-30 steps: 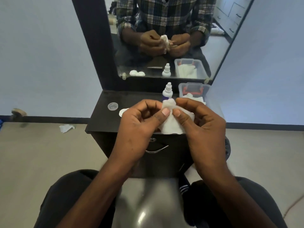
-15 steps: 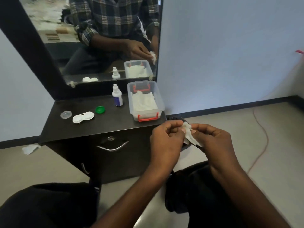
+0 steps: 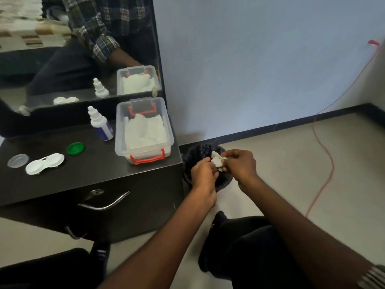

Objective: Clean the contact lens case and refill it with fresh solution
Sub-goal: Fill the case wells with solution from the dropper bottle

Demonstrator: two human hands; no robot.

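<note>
Both the left hand (image 3: pixel 203 174) and right hand (image 3: pixel 239 163) keep a closed grip on a crumpled white tissue (image 3: pixel 216 159) above the black bin (image 3: pixel 193 161), while the open lens case (image 3: pixel 44 163) lies on the dark worktop (image 3: pixel 87 176) well to the left
</note>
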